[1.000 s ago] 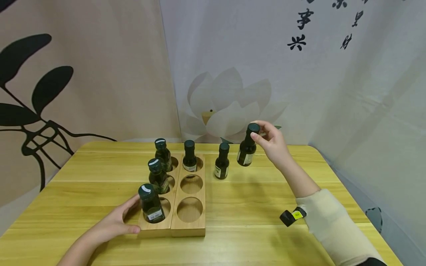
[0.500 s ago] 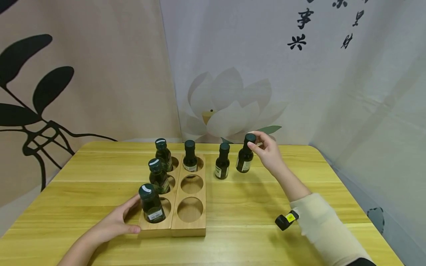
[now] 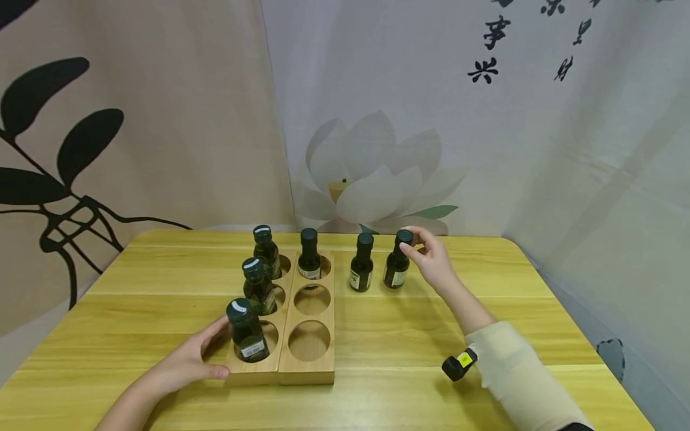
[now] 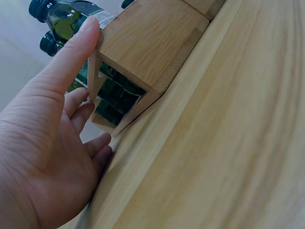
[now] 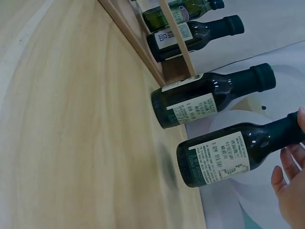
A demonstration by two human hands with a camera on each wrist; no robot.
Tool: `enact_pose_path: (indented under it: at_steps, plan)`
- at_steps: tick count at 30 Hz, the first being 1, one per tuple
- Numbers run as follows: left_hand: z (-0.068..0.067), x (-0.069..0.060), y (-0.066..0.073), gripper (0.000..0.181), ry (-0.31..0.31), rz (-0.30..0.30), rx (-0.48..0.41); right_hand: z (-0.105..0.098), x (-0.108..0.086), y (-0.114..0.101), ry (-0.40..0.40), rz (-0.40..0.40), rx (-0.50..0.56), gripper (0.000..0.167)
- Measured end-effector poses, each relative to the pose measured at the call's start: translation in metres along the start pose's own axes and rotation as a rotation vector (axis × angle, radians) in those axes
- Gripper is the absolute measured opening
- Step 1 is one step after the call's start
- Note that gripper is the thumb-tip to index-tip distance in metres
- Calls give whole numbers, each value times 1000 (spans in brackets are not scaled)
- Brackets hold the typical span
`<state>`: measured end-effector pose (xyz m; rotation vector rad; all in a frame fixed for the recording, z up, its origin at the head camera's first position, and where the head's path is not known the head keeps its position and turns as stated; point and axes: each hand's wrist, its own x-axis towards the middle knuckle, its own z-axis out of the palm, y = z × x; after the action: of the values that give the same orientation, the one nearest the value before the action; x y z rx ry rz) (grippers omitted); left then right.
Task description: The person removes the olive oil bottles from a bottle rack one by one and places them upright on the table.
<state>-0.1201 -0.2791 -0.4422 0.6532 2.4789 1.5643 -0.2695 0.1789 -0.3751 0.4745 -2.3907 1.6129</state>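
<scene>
A dark bottle [image 3: 396, 272] is pinched at its capped neck by the thumb and fingers of the right hand [image 3: 431, 257]; its body is held below the fingertips, cap up, long axis roughly upright. Base contact with the table [image 3: 388, 383] cannot be told. Just left of those fingers, a second bottle [image 3: 361, 275] is stood. Farther left, four bottles are seated in the wooden racks [image 3: 306, 378] and two holes are unfilled; the work is judged part-way, its direction unclear. The left rack's near corner is touched by the left hand [image 3: 188, 362], fingers loosely spread.

R hand [image 5: 293, 191] gripping btl [image 5: 233, 150] top, 2nd btl [image 5: 209, 98] beside
</scene>
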Motion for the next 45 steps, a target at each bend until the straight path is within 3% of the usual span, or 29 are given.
enact_pose_path:
  at_steps: [7, 14, 19, 25, 30, 36, 45]
  plan:
    - [0, 0, -1, 93, -1, -27, 8, 4, -4, 10, 3, -20, -11, 30]
    - [0, 0, 1, 94, -5, -41, 14, 3, -12, -18, -3, 2, -24, 34]
    - [0, 0, 2, 94, -6, -38, 6, 2, -2, -3, 33, -93, -66, 45]
    - [-1, 0, 3, 95, -4, -46, 22, 8, 4, -24, 86, -206, -98, 43]
    - [-1, 0, 3, 95, 1, -51, 39, 22, 3, -46, 78, -271, -47, 39]
    - [0, -1, 3, 95, 1, -52, 30, 46, -1, -70, 57, -294, 22, 39]
    - [0, -1, 2, 94, -4, -41, 8, 90, -4, -84, 16, -316, 88, 41]
